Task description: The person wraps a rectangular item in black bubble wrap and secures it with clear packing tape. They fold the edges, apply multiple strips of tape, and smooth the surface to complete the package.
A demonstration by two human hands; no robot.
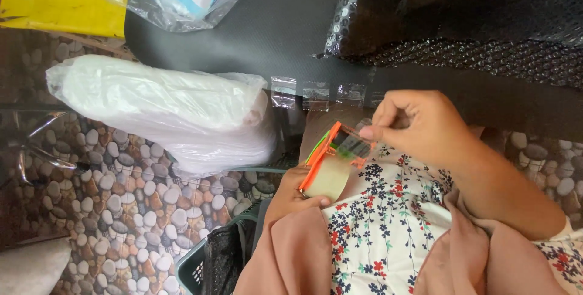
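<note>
Floral-print lap (388, 222) lies nearest. Above it, the left hand (291, 195) clasps an orange tape dispenser (331, 161); at two o'clock, right hand (413, 125) pinches the clear tape end (358, 134). Judged mid-pull; tearing needs the cutter edge.

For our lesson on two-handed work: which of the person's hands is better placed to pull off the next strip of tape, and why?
Probably the right hand: its fingertips already pinch the tape end at the orange dispenser, while the left hand grips the tape roll from below, steadying it.
</note>
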